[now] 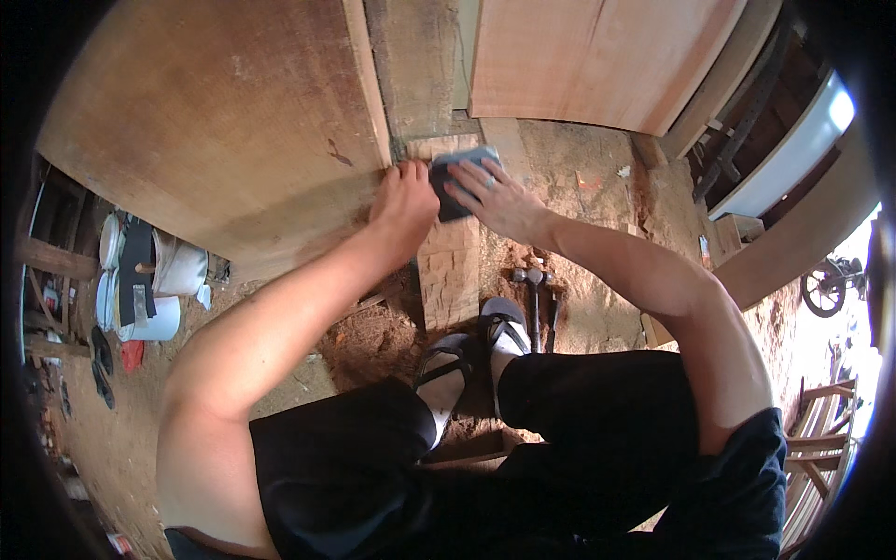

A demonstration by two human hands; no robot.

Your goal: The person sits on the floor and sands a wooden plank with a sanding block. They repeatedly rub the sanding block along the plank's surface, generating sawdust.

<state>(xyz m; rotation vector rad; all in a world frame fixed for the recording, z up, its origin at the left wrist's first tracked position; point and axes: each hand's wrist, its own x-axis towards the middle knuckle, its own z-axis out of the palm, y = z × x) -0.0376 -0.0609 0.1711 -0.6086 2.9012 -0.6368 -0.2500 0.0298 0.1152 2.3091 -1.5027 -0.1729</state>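
My right hand [505,204] lies with spread fingers over a dark grey flat piece [458,203], perhaps abrasive paper; motion blur hides its exact kind. That piece rests over a rough-hewn wooden board [448,269] on the ground. Close to its left side, my left hand [406,199] is curled beside the lower edge of a large wooden panel [245,119]. Whether its fingers grip anything is hidden. Below my right forearm lie a hammer [535,301] with a metal head and a slim dark tool [554,318].
Sandaled feet [444,381] flank the board's near end. A second wooden panel [581,63] leans at the back. White buckets [168,266] stand at left near loose sandals [101,364]. Wood shavings [371,343] cover the ground. A curved plank [805,238] and stacked timber [815,462] are at right.
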